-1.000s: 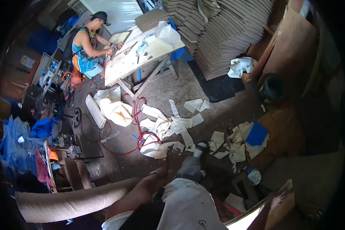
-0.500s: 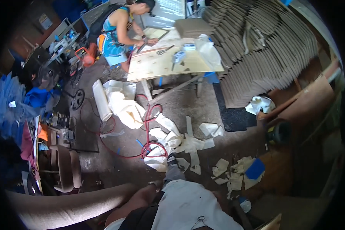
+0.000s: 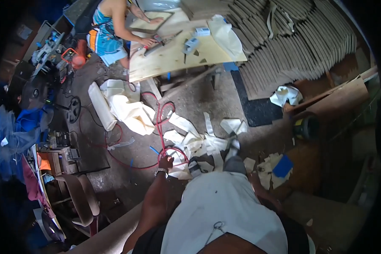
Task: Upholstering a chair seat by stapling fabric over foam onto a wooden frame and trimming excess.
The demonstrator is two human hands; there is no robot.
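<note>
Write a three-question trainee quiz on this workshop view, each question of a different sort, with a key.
1. True or false: the person's left hand hangs low beside the body, with a watch on its wrist.
2. Which lies on the floor just beyond that hand? A) a red hose B) a green bucket C) a ladder
3. Fill in: a co-worker leans over a pale wooden ____ at the top of the view.

Key:
1. True.
2. A; the hose loops among cream sheet scraps.
3. Table. The right hand is hidden behind the white shirt.
</note>
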